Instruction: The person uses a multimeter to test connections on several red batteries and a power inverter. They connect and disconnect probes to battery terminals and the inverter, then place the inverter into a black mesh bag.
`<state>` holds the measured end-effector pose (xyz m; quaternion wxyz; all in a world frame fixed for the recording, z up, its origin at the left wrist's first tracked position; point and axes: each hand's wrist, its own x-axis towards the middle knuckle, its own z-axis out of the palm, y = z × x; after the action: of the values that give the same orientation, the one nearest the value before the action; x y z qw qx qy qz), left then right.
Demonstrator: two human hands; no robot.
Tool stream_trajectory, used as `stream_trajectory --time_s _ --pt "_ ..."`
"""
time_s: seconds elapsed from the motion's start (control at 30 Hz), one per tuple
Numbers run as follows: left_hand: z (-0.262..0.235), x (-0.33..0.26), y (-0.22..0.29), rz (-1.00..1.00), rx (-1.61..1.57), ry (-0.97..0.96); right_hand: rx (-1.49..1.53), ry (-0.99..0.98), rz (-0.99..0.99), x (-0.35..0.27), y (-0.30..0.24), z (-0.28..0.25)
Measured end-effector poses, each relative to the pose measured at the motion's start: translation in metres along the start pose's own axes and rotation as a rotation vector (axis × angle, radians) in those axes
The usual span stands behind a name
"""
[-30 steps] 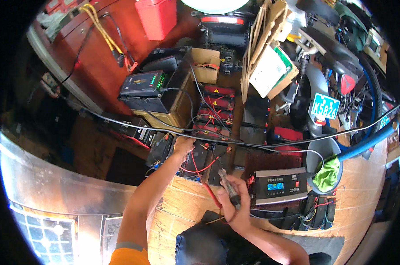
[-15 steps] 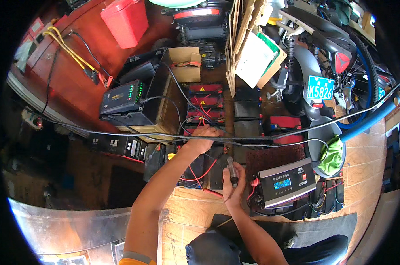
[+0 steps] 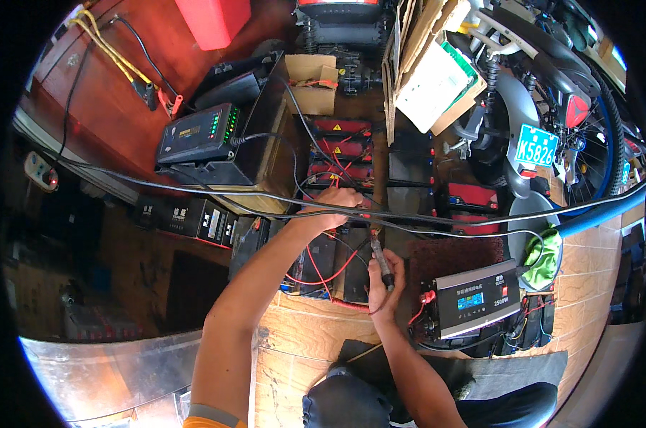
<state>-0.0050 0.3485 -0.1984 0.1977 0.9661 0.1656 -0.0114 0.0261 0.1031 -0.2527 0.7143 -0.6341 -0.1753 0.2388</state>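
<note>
My right hand [image 3: 385, 285] is wrapped around a pen-shaped tool [image 3: 380, 258] with a clear greyish body and a dark end. Its far tip points up toward the batteries. Just beyond it, my left hand [image 3: 338, 202] reaches across the row of batteries with bent fingers pressed together; whatever they grip is hidden. Dark batteries [image 3: 351, 277] lie below that hand, and red-topped batteries [image 3: 342, 149] stand in a row beyond it. A thin red wire [image 3: 321, 283] curves over the near dark batteries. Black cables [image 3: 437, 220] pass across the left wrist area and the batteries.
A grey box with a blue screen [image 3: 472, 299] sits right of my right hand. On the left, a black charger with green lights [image 3: 198, 134] rests on a large case. Boxed batteries [image 3: 187, 220], a cardboard box [image 3: 312, 80] and an electric scooter [image 3: 505, 107] stand around.
The view has shifted, so the surroundings sit a little higher and mostly farther right. Both hands keep nearly the same place among the batteries, the right still around the pen-shaped tool.
</note>
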Motion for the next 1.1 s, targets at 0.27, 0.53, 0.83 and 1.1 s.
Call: stream_trajectory --time_s 0.27,0.53,0.83,1.1 --pt "0.001 0.004 -0.008 0.130 -0.098 0.081 -0.138 -0.001 -0.058 0.006 -0.003 0.002" --pt "0.013 0.007 -0.014 0.087 -0.039 0.075 -0.109 0.000 0.036 -0.001 0.002 0.000" --pt "0.006 0.001 -0.009 0.119 -0.126 0.094 -0.191 0.008 -0.123 0.007 0.011 0.000" --pt "0.008 0.006 -0.005 0.003 0.020 -0.007 -0.156 -0.010 -0.054 0.004 0.020 -0.004"
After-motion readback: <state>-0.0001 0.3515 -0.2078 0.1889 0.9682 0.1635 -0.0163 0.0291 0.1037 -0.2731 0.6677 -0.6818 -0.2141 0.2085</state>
